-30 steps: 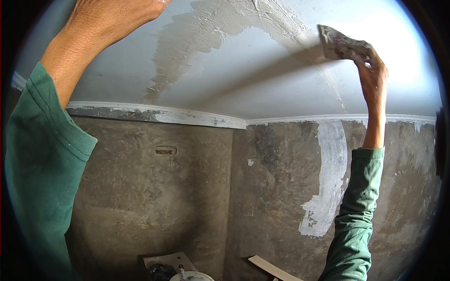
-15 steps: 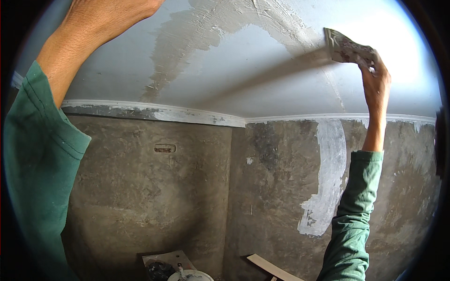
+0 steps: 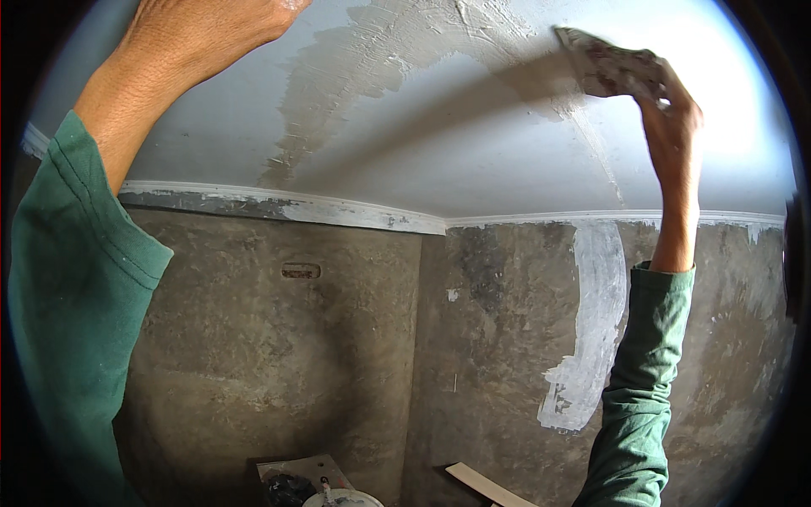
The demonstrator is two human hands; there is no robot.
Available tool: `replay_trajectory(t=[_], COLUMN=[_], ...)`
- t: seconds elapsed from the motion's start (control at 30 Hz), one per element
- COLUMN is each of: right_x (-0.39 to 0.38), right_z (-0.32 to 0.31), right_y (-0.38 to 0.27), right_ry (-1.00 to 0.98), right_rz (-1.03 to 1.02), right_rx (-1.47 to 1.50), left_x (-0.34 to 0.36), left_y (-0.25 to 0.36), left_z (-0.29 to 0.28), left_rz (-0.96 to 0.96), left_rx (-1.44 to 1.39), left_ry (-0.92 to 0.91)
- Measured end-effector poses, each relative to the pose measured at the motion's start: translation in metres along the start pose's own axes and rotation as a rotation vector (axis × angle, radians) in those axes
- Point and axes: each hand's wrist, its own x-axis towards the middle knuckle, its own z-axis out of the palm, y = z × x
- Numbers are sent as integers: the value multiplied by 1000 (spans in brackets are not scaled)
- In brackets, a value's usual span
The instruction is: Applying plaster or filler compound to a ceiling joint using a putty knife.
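My right hand (image 3: 672,127) is raised to the white ceiling (image 3: 405,152), with its fingers closed around a wide, putty-smeared putty knife (image 3: 615,71). The blade's left edge lies at the ceiling, by the right end of a band of beige putty (image 3: 338,80). This band arches across the ceiling and looks wet and ridged in places. At the upper left, my left hand (image 3: 224,21) is also held up. The picture's top edge cuts off its fingers, so whatever they hold is hidden. Green sleeves cover both forearms.
A white cornice (image 3: 363,215) runs between ceiling and rough grey-brown walls (image 3: 253,355). The right wall bears a white plaster strip (image 3: 598,313); the left has a small recess (image 3: 301,270). Below are a white bucket (image 3: 342,498), a board with something black on it (image 3: 317,466), and a pale plank (image 3: 486,484).
My right hand has moved the putty knife left and slightly up along the ceiling, and its shadow has shifted with it. The left hand sits slightly further right and lower in view.
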Motion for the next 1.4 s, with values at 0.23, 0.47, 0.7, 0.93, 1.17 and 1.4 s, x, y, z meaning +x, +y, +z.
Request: replay_trajectory(t=[0.23,0.47,0.7,0.93,1.17,1.4], right_x=[6,20,16,26,16,7], right_z=[22,8,9,18,5,48], right_y=[-37,-29,-39,-54,-35,-81], right_ry=[-39,-22,-65,-9,-9,-20], right_rz=[-162,-76,-97,-141,-1,-192], right_rx=[-62,-77,-52,-227,29,-183], left_x=[-2,-2,0,-2,-1,-2], left_y=[0,-5,-2,-4,-3,-4], left_z=[-3,-3,-1,-3,3,-4], left_rz=[7,40,22,19,25,34], left_rx=[-36,-8,-15,3,-56,-16], left_ry=[21,24,19,9,39,19])
